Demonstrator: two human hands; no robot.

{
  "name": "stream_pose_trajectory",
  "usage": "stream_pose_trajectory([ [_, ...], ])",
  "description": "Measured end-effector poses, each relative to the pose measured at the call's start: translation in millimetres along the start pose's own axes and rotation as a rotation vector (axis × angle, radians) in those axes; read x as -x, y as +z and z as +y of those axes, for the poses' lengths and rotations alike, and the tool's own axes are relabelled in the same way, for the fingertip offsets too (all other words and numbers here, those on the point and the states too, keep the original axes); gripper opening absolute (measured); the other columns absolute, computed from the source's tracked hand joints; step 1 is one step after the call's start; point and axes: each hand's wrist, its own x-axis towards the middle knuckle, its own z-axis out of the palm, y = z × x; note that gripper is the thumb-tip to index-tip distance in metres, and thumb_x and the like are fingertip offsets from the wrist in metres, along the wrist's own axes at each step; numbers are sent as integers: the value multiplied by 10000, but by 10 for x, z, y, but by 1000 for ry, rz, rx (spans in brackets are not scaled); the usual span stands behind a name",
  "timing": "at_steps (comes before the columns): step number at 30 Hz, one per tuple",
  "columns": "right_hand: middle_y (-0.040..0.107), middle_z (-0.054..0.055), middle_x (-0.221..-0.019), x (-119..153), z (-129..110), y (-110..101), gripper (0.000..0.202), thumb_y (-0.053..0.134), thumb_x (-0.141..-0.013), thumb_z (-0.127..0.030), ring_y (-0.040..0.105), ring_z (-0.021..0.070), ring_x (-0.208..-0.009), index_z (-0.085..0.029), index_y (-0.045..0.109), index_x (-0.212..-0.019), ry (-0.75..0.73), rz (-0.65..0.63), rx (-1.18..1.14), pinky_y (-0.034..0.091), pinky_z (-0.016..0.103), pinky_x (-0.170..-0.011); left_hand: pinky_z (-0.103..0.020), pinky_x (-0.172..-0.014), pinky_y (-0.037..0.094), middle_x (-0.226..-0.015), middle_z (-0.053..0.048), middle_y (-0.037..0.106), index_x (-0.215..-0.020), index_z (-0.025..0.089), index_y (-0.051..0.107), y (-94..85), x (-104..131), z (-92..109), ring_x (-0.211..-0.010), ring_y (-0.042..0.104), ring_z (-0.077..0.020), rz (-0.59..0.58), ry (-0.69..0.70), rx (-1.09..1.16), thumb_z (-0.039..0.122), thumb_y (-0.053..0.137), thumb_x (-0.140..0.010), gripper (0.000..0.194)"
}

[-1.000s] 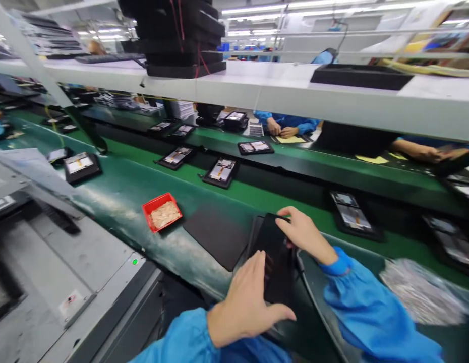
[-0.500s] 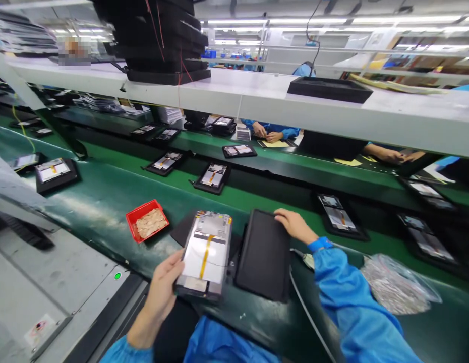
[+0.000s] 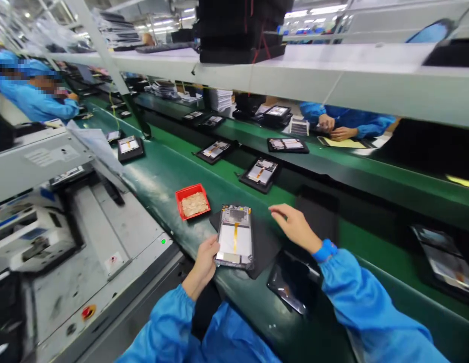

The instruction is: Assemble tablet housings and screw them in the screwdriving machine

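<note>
My left hand grips the lower left edge of an opened tablet, its white battery and yellow ribbon strip facing up. Under and beside the tablet lies a flat dark mat. With fingers stretched out and nothing in them, my right hand hovers over the bench just right of the tablet. Behind it a black tray lies on the green belt, blurred. Below my right hand a glossy black panel rests on the bench, partly hidden by my sleeve.
A red box of small tan pieces stands left of the tablet. Several opened tablets in black trays, one of them a tablet, lie along the belt. At left is a grey machine. Across the belt are a co-worker's hands.
My right hand has let go of the black tray, which now lies farther off on the belt. The glossy panel has come into sight. The view has turned left; my left hand still holds the tablet.
</note>
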Motion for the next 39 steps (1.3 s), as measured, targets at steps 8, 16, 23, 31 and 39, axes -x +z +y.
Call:
stream_pose_trajectory([
  [8, 655, 84, -1038, 822, -538, 565, 157, 570, -919, -267, 603, 239, -972, -238, 673, -1034, -12, -284, -94, 501, 394, -894, -451, -991, 469, -1231, -145, 633, -1284, 151, 614, -134, -76, -77, -1135, 597, -264, 150, 398, -733, 197, 597, -814, 473],
  [16, 650, 79, -986, 787, -534, 666, 149, 602, -913, -294, 581, 233, -951, -252, 742, -941, -22, -412, -136, 480, 375, -866, -313, -843, 492, -1046, -83, 634, -1096, 175, 653, -86, 226, 97, -953, 608, -191, 66, 601, -1010, 109, 483, -893, 273],
  [23, 645, 16, -625, 700, -768, 817, 271, 749, -771, -425, 551, 140, -553, -160, 695, -773, 554, -243, -865, 451, 281, -553, -292, -788, 483, -880, -47, 680, -903, 186, 672, 198, 359, 36, -836, 636, -178, -37, 598, -1108, 160, 506, -935, 171],
  [31, 710, 48, -649, 656, -986, 966, 322, 815, -709, -421, 654, 167, -580, -173, 614, -747, 603, -256, -1064, 531, 301, -616, -308, -813, 499, -929, -54, 709, -945, 199, 709, 173, 273, 51, -867, 659, -190, -26, 547, -1211, 182, 520, -941, 189],
  [39, 701, 8, -692, 647, -940, 1012, 298, 733, -809, -423, 676, 184, -630, -211, 556, -920, 430, -307, -1036, 540, 333, -652, -297, -782, 490, -905, -46, 702, -899, 199, 712, 150, 263, 144, -829, 651, -180, -66, 505, -1275, 203, 506, -957, 214],
])
